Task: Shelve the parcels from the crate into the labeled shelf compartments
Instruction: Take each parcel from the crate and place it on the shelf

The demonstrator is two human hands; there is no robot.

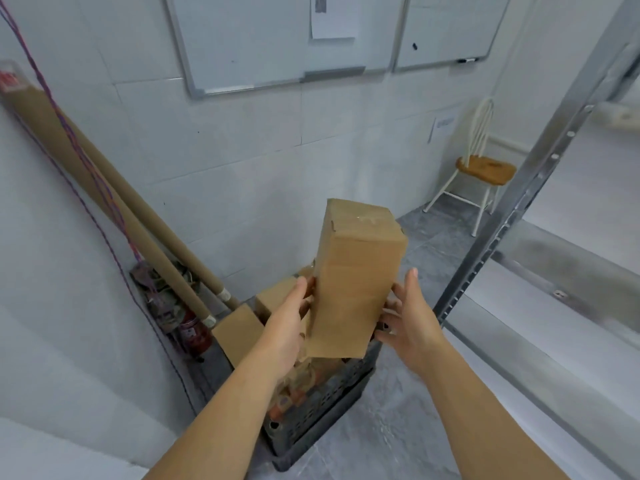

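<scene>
A tall brown cardboard parcel (356,278) stands upright in the air above the dark plastic crate (322,407). My left hand (285,327) grips its left side near the bottom, thumb along the edge. My right hand (410,320) is against its right side with the fingers spread and fairly straight. More cardboard parcels (239,330) and small packets lie in the crate below. The metal shelf (540,289) with grey boards stands to the right; its labels are not visible.
Two long cardboard tubes (114,199) lean on the tiled wall at left, with a cord and clutter at their foot. A white chair with a wooden seat (481,168) stands in the far corner. Whiteboards hang on the wall. Grey floor lies between crate and shelf.
</scene>
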